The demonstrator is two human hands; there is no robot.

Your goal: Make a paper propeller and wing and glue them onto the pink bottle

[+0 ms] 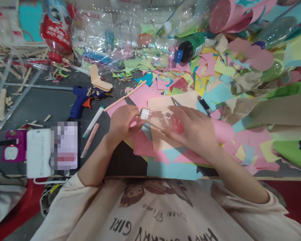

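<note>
Your clear plastic bottle (pixel 163 117) wears a white cap (pixel 145 113) and shows reddish pink near its base. Left of that clear bottle, you have a blue glue gun (pixel 77 101) with an orange trigger (pixel 87 102); beyond the clear bottle, a black bottle (pixel 187 49) with a green label (pixel 197 41) and blue cap (pixel 178 56). Your off-white shirt (pixel 97 207) carries black lettering (pixel 121 226) and a brown print (pixel 132 194).

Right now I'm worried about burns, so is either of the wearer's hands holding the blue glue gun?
No, the blue glue gun lies on the table, apart from the left hand and right hand.
</note>
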